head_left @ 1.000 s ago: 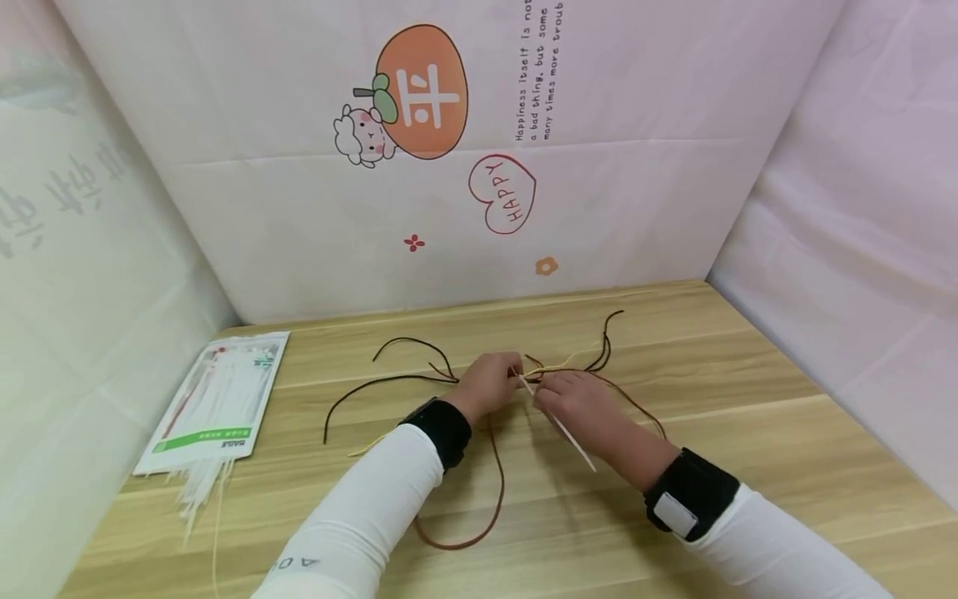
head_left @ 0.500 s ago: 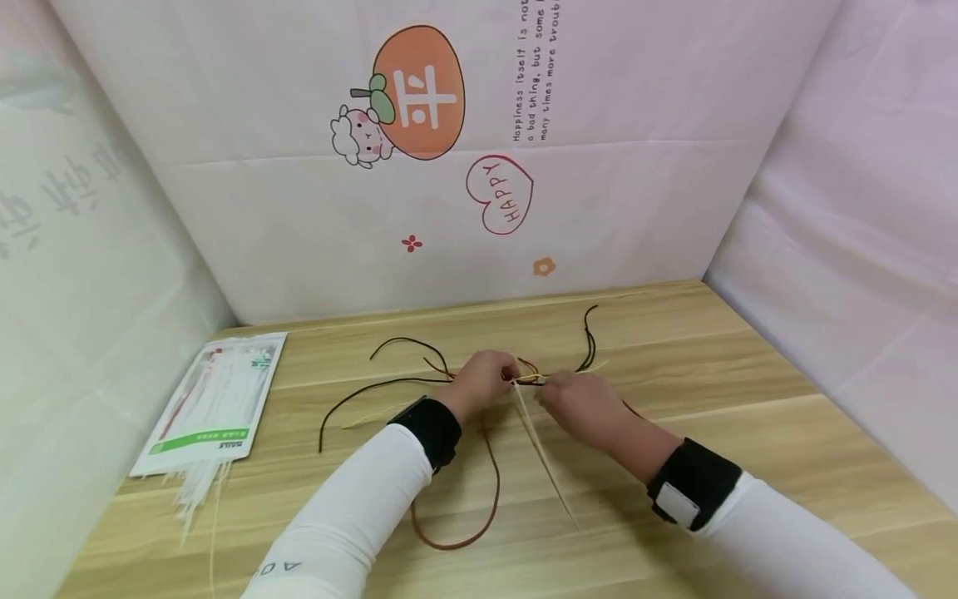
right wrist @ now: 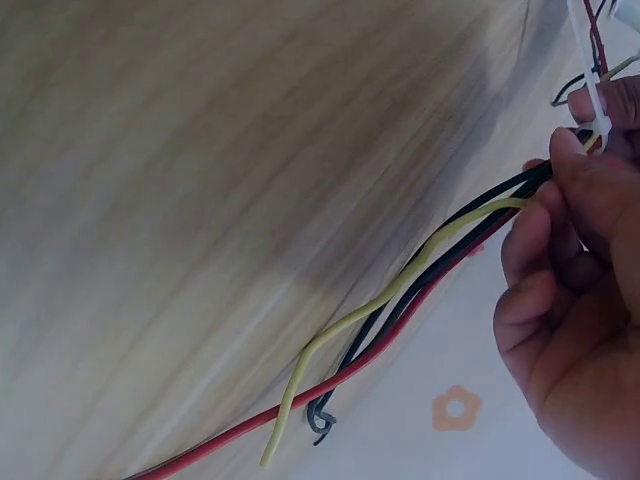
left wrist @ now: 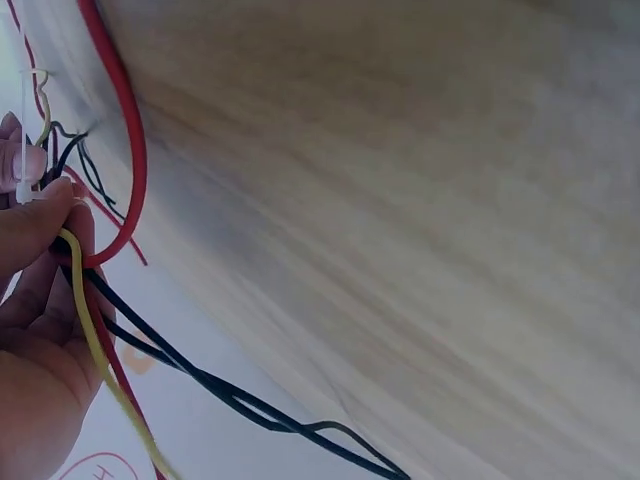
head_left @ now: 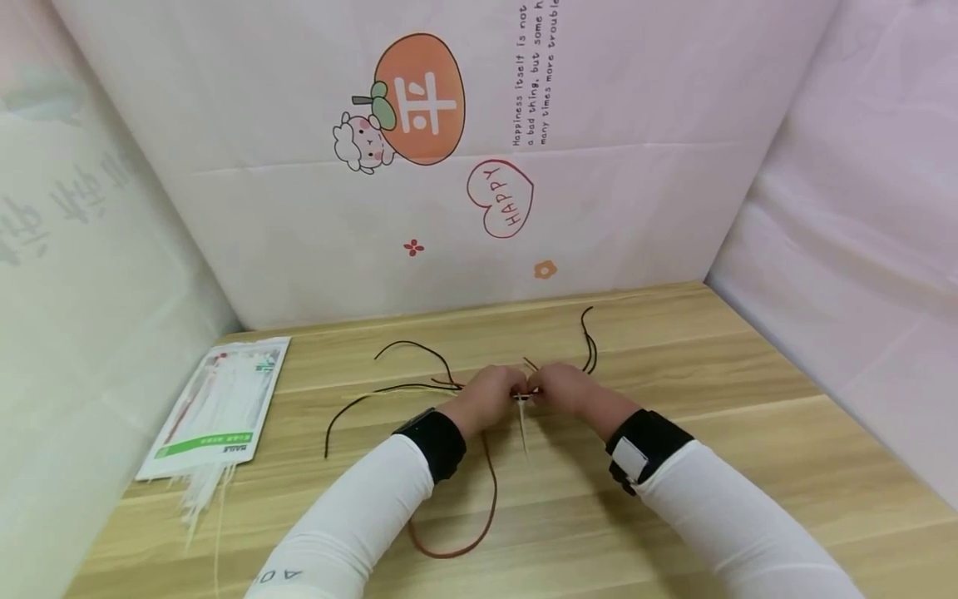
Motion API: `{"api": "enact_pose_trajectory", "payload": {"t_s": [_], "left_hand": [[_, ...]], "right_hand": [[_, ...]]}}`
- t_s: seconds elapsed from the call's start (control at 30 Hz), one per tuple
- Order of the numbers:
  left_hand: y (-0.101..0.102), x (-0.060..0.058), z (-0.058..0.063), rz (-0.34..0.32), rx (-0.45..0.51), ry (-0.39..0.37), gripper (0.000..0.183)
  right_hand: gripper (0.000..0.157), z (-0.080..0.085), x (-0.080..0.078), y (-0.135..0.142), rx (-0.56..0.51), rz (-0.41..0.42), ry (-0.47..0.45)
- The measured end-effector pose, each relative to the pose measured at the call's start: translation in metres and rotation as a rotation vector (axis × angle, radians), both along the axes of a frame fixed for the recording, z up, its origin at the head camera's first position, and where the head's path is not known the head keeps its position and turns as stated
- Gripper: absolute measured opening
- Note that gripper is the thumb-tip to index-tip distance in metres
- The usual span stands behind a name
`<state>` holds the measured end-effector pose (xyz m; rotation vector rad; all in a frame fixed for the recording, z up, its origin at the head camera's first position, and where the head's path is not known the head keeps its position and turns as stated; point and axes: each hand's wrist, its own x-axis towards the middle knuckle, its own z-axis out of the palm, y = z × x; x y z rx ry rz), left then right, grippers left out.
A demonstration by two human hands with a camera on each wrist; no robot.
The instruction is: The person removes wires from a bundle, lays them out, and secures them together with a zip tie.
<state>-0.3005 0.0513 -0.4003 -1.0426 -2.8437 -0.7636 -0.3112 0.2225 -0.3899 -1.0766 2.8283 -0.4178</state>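
Between thumb and fingers, my left hand [head_left: 490, 395] grips a bundle of thin electrical wires. Close on its right, my right hand [head_left: 572, 389] pinches the same bundle. A white cable tie [head_left: 523, 428] sits on the bundle between the hands, its tail pointing toward me; its head [right wrist: 601, 125] shows by my right thumb in the right wrist view. Black wires [left wrist: 215, 387], a yellow wire [right wrist: 370, 305] and a red wire [right wrist: 370, 358] fan out past the hands. One red wire loop [head_left: 490, 507] curves below my left wrist. The fingers hide most of the bundle's middle.
A white and green bag of cable ties [head_left: 217, 408] lies at the table's left, with several loose ties [head_left: 200, 491] sticking out toward me. Behind the wooden table [head_left: 711, 416] hangs a printed white cloth [head_left: 636, 208]; cloth also walls both sides.
My right hand has moved left, up against the left hand. The cable tie's tail, slanting to the right before, now points nearly straight toward me.
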Motion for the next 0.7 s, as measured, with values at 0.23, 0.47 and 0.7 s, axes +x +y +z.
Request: {"api": "enact_pose_trajectory", "payload": {"t_s": [0.23, 0.47, 0.7], "left_hand": [[0.000, 0.001, -0.002, 0.055, 0.004, 0.009, 0.021], [-0.003, -0.002, -0.004, 0.100, 0.008, -0.036, 0.025], [-0.005, -0.004, -0.007, 0.151, -0.037, -0.043, 0.009]], "right_hand": [[0.002, -0.002, 0.004, -0.003, 0.046, 0.007, 0.170], [0.008, -0.007, 0.003, -0.006, 0.080, 0.044, 0.193], [0.009, -0.017, -0.001, -0.002, 0.068, 0.056, 0.252]]}}
